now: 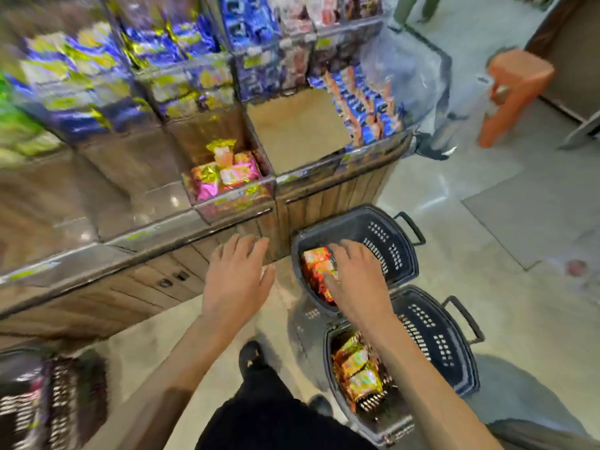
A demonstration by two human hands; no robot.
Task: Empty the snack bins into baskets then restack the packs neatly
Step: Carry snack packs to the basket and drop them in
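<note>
A clear snack bin (227, 203) on the wooden display holds pink and gold packs (224, 172). The bin (298, 131) to its right shows a bare brown bottom. On the floor stand two dark baskets. My right hand (352, 277) reaches into the far basket (402, 254), fingers spread over red and orange packs (316, 266); whether it grips one I cannot tell. The near basket (454, 362) holds gold packs (358, 368). My left hand (238, 274) hovers open in front of the display's wooden base, holding nothing.
Upper bins hold blue and yellow packs (97, 76); blue and orange packs (367, 105) fill the right bin. A third basket (48, 404) stands at the lower left. An orange stool (516, 92) and a person's legs (444, 125) are at the right. My feet (253, 355) are below.
</note>
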